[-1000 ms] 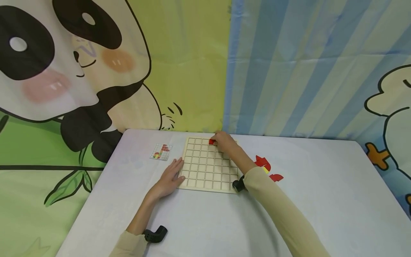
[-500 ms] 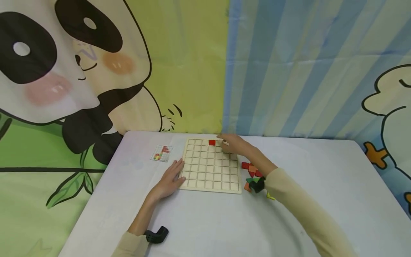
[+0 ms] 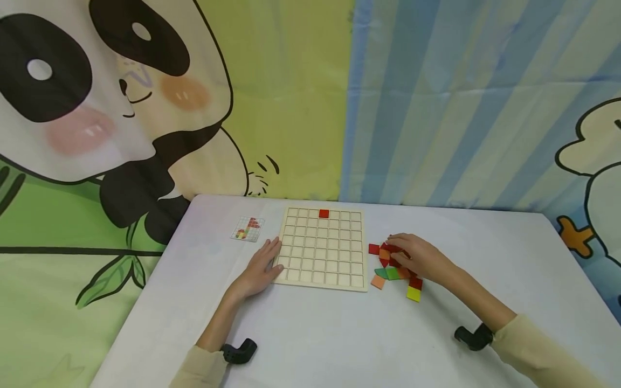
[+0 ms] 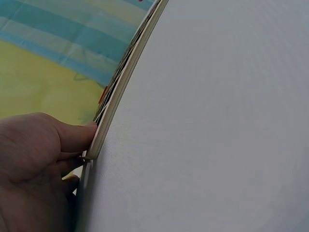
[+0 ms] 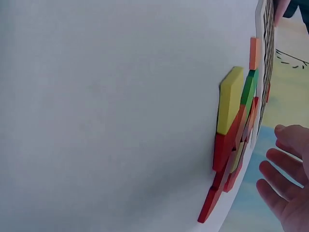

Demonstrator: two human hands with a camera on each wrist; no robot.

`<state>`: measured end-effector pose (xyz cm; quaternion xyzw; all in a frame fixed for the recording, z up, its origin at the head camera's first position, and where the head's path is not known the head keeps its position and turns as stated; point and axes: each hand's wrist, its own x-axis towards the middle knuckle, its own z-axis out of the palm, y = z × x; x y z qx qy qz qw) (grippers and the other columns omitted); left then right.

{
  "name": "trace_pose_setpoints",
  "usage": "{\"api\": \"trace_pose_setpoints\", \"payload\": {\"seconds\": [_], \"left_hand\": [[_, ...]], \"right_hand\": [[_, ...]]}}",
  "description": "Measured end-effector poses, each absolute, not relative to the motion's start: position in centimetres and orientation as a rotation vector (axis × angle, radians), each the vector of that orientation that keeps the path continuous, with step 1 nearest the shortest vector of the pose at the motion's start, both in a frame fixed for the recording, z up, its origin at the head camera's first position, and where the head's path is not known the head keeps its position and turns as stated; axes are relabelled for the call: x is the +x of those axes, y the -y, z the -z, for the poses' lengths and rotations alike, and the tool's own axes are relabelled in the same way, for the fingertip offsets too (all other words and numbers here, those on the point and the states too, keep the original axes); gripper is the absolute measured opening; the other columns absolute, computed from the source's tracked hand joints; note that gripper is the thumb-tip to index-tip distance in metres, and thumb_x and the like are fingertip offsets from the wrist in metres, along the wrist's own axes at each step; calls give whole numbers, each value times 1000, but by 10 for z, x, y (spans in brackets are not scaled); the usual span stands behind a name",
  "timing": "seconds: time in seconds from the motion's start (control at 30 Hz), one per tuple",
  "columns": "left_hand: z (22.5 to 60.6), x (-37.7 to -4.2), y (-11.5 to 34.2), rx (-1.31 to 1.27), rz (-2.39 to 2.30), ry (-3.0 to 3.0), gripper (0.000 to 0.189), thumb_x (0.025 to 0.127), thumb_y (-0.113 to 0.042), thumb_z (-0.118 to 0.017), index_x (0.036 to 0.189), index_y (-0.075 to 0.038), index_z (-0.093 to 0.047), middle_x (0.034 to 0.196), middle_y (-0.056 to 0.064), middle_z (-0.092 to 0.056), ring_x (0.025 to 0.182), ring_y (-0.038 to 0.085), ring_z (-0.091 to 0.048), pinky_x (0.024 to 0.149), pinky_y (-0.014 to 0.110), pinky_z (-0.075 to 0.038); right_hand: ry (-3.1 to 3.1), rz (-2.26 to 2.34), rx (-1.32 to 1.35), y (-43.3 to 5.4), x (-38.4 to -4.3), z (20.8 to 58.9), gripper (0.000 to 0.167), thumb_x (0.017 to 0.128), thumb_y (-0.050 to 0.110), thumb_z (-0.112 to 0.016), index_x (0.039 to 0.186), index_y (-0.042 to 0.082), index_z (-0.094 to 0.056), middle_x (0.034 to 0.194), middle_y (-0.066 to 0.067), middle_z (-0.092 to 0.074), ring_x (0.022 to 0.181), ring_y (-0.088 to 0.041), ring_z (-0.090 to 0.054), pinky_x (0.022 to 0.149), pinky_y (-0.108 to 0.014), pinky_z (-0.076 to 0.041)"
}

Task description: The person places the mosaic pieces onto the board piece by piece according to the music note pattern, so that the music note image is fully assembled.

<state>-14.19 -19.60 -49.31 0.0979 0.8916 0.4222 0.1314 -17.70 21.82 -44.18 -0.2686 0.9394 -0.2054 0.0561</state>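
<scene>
A pale wooden grid board (image 3: 320,253) lies on the white table, with one red square tile (image 3: 324,214) in its top row. My left hand (image 3: 257,270) rests along the board's left edge, fingers extended; in the left wrist view its thumb (image 4: 79,137) touches the rim near a corner. Right of the board, my right hand (image 3: 421,257) hovers over a loose pile of coloured pieces, partly covering them. Its fingers are spread and hold nothing in the right wrist view. A yellow piece (image 5: 230,101), a green piece (image 3: 392,273) and an orange square (image 3: 378,282) show there.
A small printed pattern card (image 3: 248,229) lies left of the board. The table's back edge meets a cartoon curtain (image 3: 291,108). Black wrist-worn devices (image 3: 475,338) stick out from both forearms.
My right hand has left the red tile at the board's top row and moved right and toward me, over the pile. The left hand stays at the board's edge.
</scene>
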Motion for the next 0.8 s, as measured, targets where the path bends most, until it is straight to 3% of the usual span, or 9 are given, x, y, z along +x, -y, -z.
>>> {"api": "trace_pose_setpoints", "payload": {"seconds": [0.33, 0.57, 0.8], "left_hand": [[494, -142, 196, 312, -1233, -2600, 66, 105, -13, -55, 162, 2, -24, 174, 16, -13, 161, 40, 1, 126, 66, -2], [494, -143, 194, 325, -1213, -2616, 66, 105, -13, -54, 162, 3, -24, 174, 16, -14, 161, 40, 1, 127, 66, -2], [495, -142, 196, 321, -1203, -2626, 66, 105, -12, -54, 162, 3, -24, 174, 16, -13, 161, 40, 1, 127, 65, -2]], "right_hand": [[-2924, 499, -980, -199, -182, 452, 23, 91, 9, -77, 112, 1, -77, 118, -17, -74, 110, -36, -67, 92, -48, -60], [-2913, 481, -912, -190, -190, 456, 12, 90, 9, -79, 101, 5, -81, 105, -11, -76, 97, -30, -68, 84, -43, -62], [-2903, 509, -859, -187, -193, 459, 7, 89, 9, -80, 96, 7, -81, 105, -10, -76, 98, -30, -66, 83, -43, -63]]}}
